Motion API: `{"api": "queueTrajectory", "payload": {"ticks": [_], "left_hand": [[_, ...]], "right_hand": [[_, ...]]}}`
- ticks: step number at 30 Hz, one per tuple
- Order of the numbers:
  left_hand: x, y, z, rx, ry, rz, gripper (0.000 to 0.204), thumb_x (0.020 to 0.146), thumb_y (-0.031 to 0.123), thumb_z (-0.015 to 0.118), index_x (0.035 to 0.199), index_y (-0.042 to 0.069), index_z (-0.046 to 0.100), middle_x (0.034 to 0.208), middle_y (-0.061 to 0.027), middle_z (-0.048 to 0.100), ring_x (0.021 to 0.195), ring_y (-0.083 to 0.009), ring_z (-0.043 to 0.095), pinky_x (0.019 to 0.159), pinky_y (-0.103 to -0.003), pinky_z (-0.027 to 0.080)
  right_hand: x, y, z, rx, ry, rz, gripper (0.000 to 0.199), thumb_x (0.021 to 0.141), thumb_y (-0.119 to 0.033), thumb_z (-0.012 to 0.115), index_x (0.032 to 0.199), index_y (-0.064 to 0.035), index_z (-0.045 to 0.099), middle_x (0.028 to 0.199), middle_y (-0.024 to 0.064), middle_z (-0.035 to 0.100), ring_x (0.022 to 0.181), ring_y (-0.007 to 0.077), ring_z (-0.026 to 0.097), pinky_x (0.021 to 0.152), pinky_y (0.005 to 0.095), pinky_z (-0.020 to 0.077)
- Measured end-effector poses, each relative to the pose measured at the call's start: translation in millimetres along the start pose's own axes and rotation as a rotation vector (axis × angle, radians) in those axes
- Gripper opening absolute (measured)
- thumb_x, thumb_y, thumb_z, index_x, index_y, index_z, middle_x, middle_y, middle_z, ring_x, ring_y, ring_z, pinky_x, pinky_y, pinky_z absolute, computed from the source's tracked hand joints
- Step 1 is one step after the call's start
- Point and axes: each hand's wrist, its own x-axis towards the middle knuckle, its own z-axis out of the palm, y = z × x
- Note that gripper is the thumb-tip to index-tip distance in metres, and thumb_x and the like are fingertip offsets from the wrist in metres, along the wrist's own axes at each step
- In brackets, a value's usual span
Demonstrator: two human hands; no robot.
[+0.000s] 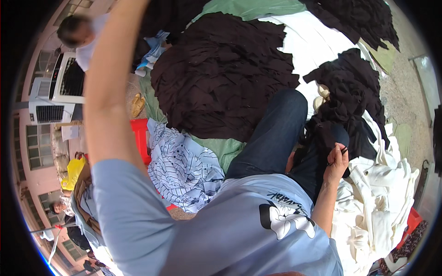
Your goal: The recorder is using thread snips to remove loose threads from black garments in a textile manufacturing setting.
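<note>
My left arm [108,87] is raised and runs up past the top edge, so its hand is out of sight. By my right knee, my right hand [338,161] is closed, with a small black thing [344,149] showing at its fingers. What kind of thing it is, I cannot make out. Dark cloth pieces [347,87] are heaped just beyond this hand and drape over my knee. Beside the hand lies a pile of white garments [368,198]. A broad mound of dark cloth pieces [225,73] spreads in front of my legs.
On my left, striped blue-and-white cloth [184,161] lies over a red plastic stool or crate [140,135]. White sheeting [308,41] and green sheeting [221,149] lie under the dark heaps. Air coolers [50,106] and another person [80,34] are at far left.
</note>
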Motion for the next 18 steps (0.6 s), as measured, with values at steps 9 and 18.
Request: {"api": "queueTrajectory", "payload": {"ticks": [9, 18], "left_hand": [[-303, 169, 166, -0.298, -1.003, -0.393, 0.017, 0.091, 0.020, 0.054, 0.101, 0.008, 0.060, 0.106, -0.0181, 0.057, 0.097, -0.0411, 0.060, 0.082, -0.051, 0.049], [-402, 225, 85, -0.839, -1.177, -0.435, 0.023, 0.085, 0.002, 0.055, 0.107, -0.001, 0.059, 0.104, -0.0207, 0.059, 0.100, -0.0378, 0.059, 0.085, -0.040, 0.048]], "right_hand": [[5, -10, -4, -0.085, 0.077, -0.046, 0.011, 0.094, -0.012, 0.058, 0.099, -0.0019, 0.060, 0.064, -0.0055, 0.042, 0.054, 0.0036, 0.033, 0.050, 0.0198, 0.0241], [87, 136, -154, -0.882, 0.373, -0.017, 0.030, 0.080, -0.015, 0.074, 0.104, -0.0028, 0.063, 0.094, 0.0030, 0.065, 0.087, 0.0126, 0.060, 0.083, 0.0274, 0.0475]]}}
